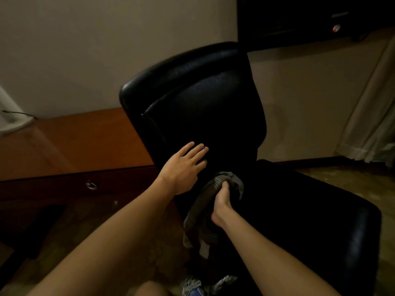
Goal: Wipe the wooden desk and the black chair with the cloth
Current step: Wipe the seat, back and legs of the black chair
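Head cam is looking down past a pair of sneakers (192, 285) that are getting cut off at the bottom edge, so no idea how the person is standing. The right hand (222, 207) is curling its fingers round the grey cloth (206, 235) and squeezing it onto an armrest (204, 196), with a loose tail dangling below. The left hand (181, 167) is lying flat on the backrest of the black chair (203, 92), fingers straight and a bit spread, holding nothing. My guess at the trouble: the chair might go swivelling or rolling if the rubbing gets hard, since a flat palm isn't gripping anything, and that tail could end up dragging on the floor. The base is hiding in the dark, so I can't tell about wheels. Further back the wooden desk (74, 142) is sitting with neither hand on it, and a white thing (10, 118) on it is getting cropped.
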A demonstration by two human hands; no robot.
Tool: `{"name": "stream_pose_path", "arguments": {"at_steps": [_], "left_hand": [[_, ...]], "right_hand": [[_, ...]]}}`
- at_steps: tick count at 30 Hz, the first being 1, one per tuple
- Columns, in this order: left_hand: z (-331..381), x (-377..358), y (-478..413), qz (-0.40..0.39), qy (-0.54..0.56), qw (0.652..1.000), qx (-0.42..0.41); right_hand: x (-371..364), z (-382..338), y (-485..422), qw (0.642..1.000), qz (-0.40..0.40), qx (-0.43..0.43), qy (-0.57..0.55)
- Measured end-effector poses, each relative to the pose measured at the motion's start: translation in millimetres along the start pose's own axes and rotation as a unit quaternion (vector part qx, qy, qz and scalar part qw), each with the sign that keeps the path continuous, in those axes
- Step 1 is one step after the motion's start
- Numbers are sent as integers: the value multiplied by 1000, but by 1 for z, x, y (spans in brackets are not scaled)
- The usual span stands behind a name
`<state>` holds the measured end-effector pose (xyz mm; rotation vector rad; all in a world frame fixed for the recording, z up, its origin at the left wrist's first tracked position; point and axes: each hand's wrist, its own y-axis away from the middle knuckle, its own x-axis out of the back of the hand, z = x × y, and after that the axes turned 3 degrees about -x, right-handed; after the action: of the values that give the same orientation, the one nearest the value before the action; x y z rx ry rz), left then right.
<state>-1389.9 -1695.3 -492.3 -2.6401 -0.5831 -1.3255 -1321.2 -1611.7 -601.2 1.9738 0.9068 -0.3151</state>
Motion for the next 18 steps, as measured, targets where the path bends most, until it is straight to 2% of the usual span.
{"name": "stream_pose_path", "arguments": {"at_steps": [6,10,13,18], "left_hand": [[-22,26,48,3,16,998,54],[-30,34,68,6,44,997,66],[-36,39,83,26,75,994,81],[-44,48,91,57,97,988,104]], "right_hand": [[-25,-38,47,991,-66,117,3],[-58,-82,78,974,-99,199,47],[-90,-106,98,949,-116,272,112],[-117,-88,89,912,-86,292,277]]}}
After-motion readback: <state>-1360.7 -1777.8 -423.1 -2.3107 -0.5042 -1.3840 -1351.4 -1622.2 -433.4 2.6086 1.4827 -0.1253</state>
